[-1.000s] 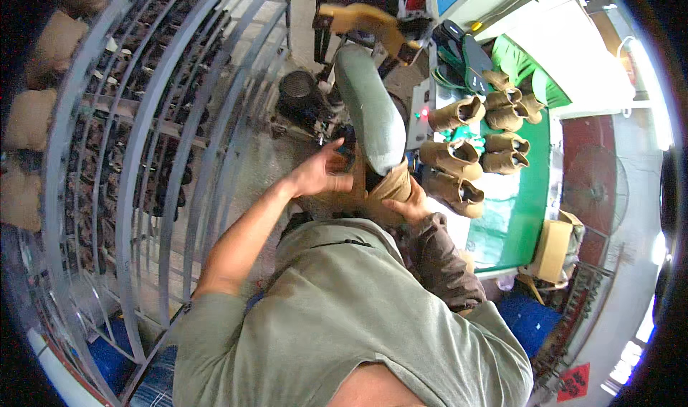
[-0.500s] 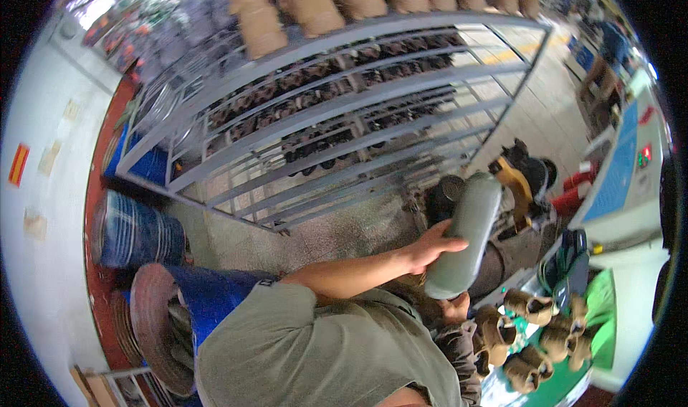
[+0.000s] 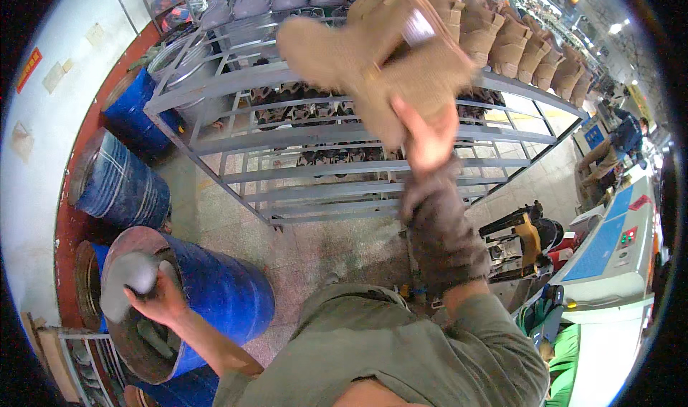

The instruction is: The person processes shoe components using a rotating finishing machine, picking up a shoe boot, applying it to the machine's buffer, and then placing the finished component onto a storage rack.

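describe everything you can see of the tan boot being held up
The tan boot is an ankle-high boot of matte, suede-like fabric with no laces that show. It is raised in front of the grey metal rack, tilted with its toe toward the picture's left and its shaft up to the right. The right hand grips it from below, fingers pressed on its lower side. A small pale tag sits near its top.

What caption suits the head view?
Right hand lifts tan boot toward rack; left hand holds grey form over blue drum.
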Available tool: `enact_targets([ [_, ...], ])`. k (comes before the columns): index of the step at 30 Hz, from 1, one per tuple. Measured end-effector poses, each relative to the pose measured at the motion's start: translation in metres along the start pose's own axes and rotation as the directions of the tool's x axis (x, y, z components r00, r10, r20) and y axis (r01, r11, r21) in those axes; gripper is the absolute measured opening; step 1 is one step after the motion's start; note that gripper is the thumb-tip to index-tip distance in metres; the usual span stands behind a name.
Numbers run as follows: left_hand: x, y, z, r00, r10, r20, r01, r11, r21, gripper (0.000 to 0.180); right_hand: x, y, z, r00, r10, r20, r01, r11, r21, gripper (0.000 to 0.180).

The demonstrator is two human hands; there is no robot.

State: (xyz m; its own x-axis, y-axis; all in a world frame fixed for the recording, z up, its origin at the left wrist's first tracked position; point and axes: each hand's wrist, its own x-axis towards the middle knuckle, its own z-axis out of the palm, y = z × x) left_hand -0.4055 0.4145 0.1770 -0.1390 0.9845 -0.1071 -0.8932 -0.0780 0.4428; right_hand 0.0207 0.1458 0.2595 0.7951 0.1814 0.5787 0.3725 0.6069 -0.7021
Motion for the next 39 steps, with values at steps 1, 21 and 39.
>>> enact_targets([
  [1,0.015,0.004,-0.016,0.999,-0.041,0.013,0.040,0.999,0.028,0.054,0.026,0.021,0.025,0.997,-0.073,-0.029,0.071,0.996,-0.062,0.068],
  [21,-0.169,-0.306,-0.026,-0.132,-0.958,0.256,0.052,0.251,0.967,0.022,-0.350,0.027,-0.217,0.635,0.470,-0.614,-0.713,0.050,-0.699,0.060],
  [39,-0.474,-0.309,-0.106,-0.866,-0.480,-0.139,-0.288,0.251,0.924,0.028,-0.641,-0.186,-0.305,0.214,-0.539,-0.815,-0.971,-0.027,-0.238,0.019],
])
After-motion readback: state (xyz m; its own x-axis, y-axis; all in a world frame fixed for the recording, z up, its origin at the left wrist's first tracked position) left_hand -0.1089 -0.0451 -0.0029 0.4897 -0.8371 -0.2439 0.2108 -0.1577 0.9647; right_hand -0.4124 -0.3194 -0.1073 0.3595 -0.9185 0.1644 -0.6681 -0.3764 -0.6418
